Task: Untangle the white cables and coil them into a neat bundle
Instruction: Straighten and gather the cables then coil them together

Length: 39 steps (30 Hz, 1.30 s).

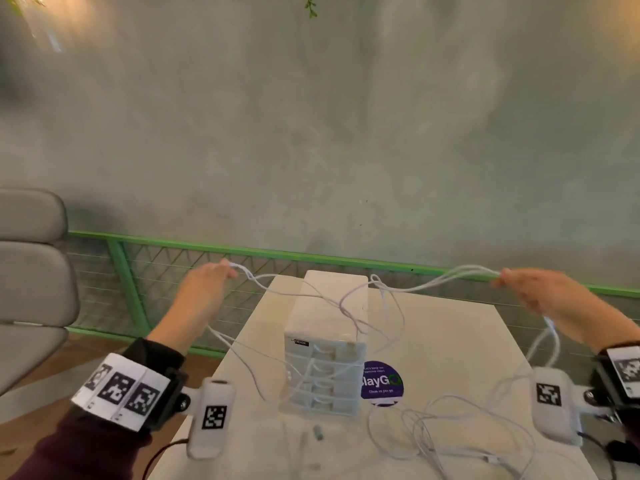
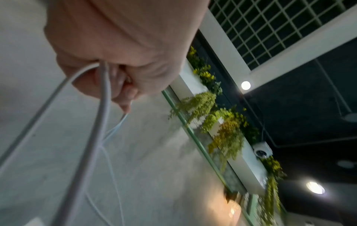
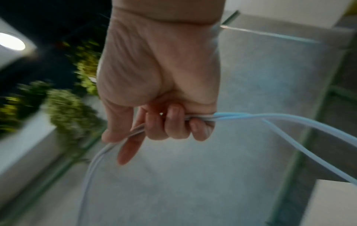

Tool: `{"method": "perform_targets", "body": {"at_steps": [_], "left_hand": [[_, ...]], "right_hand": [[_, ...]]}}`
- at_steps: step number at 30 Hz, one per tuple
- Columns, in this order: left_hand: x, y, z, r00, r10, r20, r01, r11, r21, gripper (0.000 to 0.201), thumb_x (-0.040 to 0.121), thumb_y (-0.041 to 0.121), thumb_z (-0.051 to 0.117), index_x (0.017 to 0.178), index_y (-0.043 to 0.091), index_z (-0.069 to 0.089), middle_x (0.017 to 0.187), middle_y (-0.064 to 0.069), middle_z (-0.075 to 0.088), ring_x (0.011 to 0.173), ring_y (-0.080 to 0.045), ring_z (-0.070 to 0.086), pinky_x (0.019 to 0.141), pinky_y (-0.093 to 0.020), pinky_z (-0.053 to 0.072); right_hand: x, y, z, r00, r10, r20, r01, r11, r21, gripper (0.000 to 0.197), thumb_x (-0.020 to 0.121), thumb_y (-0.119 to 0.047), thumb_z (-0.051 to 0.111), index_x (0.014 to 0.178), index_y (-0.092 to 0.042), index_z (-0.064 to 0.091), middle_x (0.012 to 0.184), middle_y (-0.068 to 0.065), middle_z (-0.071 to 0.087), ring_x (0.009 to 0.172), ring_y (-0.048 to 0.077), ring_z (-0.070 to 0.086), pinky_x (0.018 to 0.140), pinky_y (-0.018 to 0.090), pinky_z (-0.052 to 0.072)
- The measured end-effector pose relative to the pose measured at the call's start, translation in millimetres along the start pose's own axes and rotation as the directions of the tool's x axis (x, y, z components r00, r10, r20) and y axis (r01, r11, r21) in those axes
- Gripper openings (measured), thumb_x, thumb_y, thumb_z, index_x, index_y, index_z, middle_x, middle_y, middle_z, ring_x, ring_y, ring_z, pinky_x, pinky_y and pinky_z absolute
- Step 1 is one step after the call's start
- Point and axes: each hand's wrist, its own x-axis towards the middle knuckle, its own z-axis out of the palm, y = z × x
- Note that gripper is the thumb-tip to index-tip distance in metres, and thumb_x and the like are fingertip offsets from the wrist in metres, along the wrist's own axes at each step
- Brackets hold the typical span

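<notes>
While gripped by both hands (image 1: pixel 204 289) (image 1: pixel 540 292), white cables (image 1: pixel 346 299) strung left-right above the table (image 1: pixel 450 341).

Drawer unit (image 1: pixel 325 358) stands on table (image 1: pixel 450 341); cables (image 1: pixel 450 431) lie at its 4 o'clock, chair (image 1: pixel 31 289) at 9 o'clock.

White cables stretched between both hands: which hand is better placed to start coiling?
Probably the right hand: it grips several strands of the thin white cables, nearest the slack heaped on the table.
</notes>
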Motion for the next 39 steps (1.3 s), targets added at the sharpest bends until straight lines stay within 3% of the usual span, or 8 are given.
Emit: {"method": "perform_targets", "body": {"at_steps": [4, 7, 12, 17, 25, 31, 35, 39], "left_hand": [[-25, 15, 28, 0.938, -0.029, 0.347, -0.021, 0.990, 0.139, 0.045, 0.094, 0.038, 0.046, 0.127, 0.007, 0.050, 0.096, -0.005, 0.063, 0.066, -0.016, 0.054, 0.054, -0.025, 0.043], [-44, 33, 42, 0.902, 0.112, 0.416, -0.256, 0.916, 0.308, 0.085, 0.082, 0.047, 0.063, 0.145, 0.009, 0.022, 0.149, -0.009, 0.034, 0.131, -0.025, 0.039, 0.102, -0.033, 0.036], [-81, 92, 60, 0.636, 0.603, 0.482, -0.376, 0.787, -0.489, 0.046, 0.087, 0.029, 0.062, 0.130, 0.022, 0.045, 0.110, 0.007, 0.062, 0.103, 0.001, 0.057, 0.096, -0.018, 0.043], [-79, 94, 77, 0.704, 0.600, 0.380, -0.221, 0.694, -0.685, 0.021, 0.098, 0.022, 0.044, 0.082, 0.021, 0.058, 0.044, 0.011, 0.044, 0.044, -0.005, 0.042, 0.074, -0.022, 0.051], [-56, 57, 86, 0.735, 0.541, 0.410, -0.444, 0.840, -0.313, 0.019, 0.098, 0.026, 0.043, 0.082, 0.026, 0.054, 0.072, 0.010, 0.059, 0.067, -0.005, 0.051, 0.058, -0.007, 0.037], [-50, 50, 86, 0.671, 0.641, 0.373, -0.672, 0.738, -0.058, 0.013, 0.096, 0.030, 0.046, 0.086, 0.022, 0.048, 0.081, 0.002, 0.057, 0.072, -0.017, 0.050, 0.060, -0.020, 0.034], [-45, 63, 75, 0.712, 0.632, 0.307, -0.622, 0.770, -0.142, 0.018, 0.098, 0.027, 0.041, 0.088, 0.020, 0.053, 0.080, 0.011, 0.060, 0.074, -0.021, 0.057, 0.062, -0.025, 0.039], [-44, 90, 65, 0.729, 0.635, 0.255, -0.584, 0.772, -0.253, 0.018, 0.100, 0.022, 0.037, 0.092, 0.014, 0.050, 0.075, 0.017, 0.058, 0.063, -0.011, 0.050, 0.054, -0.013, 0.036]], "right_hand": [[4, -66, 18, 0.959, -0.275, 0.061, 0.273, 0.961, 0.040, 0.083, 0.032, -0.090, 0.057, 0.073, -0.021, 0.072, 0.043, -0.010, 0.032, 0.043, 0.002, 0.029, 0.054, 0.027, 0.024], [3, -101, 32, 0.910, -0.382, 0.159, 0.387, 0.922, 0.001, 0.069, 0.045, -0.088, 0.054, 0.076, -0.030, 0.074, 0.044, -0.010, 0.034, 0.046, 0.005, 0.029, 0.054, 0.026, 0.026], [-3, -137, 54, 0.858, -0.472, 0.202, 0.492, 0.868, -0.066, 0.023, 0.085, -0.039, 0.052, 0.074, -0.028, 0.069, 0.036, -0.014, 0.040, 0.040, 0.002, 0.035, 0.046, 0.012, 0.028], [10, -126, 33, 0.850, -0.501, -0.166, 0.489, 0.865, -0.111, 0.022, 0.093, -0.027, 0.051, 0.077, -0.020, 0.065, 0.031, -0.014, 0.039, 0.035, 0.003, 0.036, 0.039, 0.013, 0.025], [27, -90, -36, 0.709, -0.300, -0.638, 0.434, 0.899, 0.059, 0.038, 0.078, -0.066, 0.048, 0.059, -0.036, 0.062, 0.033, -0.008, 0.037, 0.037, 0.007, 0.029, 0.041, 0.024, 0.025], [31, -72, -52, 0.592, -0.156, -0.791, 0.361, 0.929, 0.087, 0.039, 0.078, -0.064, 0.039, 0.050, -0.044, 0.056, 0.055, -0.006, 0.030, 0.046, 0.007, 0.030, 0.050, 0.027, 0.025], [32, -47, -53, 0.768, -0.049, -0.639, 0.117, 0.991, 0.065, 0.034, 0.087, -0.051, 0.041, 0.077, -0.036, 0.069, 0.053, -0.003, 0.041, 0.036, 0.007, 0.040, 0.047, 0.026, 0.025], [36, -22, -37, 0.911, 0.162, -0.379, -0.239, 0.957, -0.166, 0.039, 0.094, -0.021, 0.046, 0.121, 0.005, 0.055, 0.108, 0.024, 0.061, 0.091, 0.039, 0.058, 0.079, 0.036, 0.046]]}}
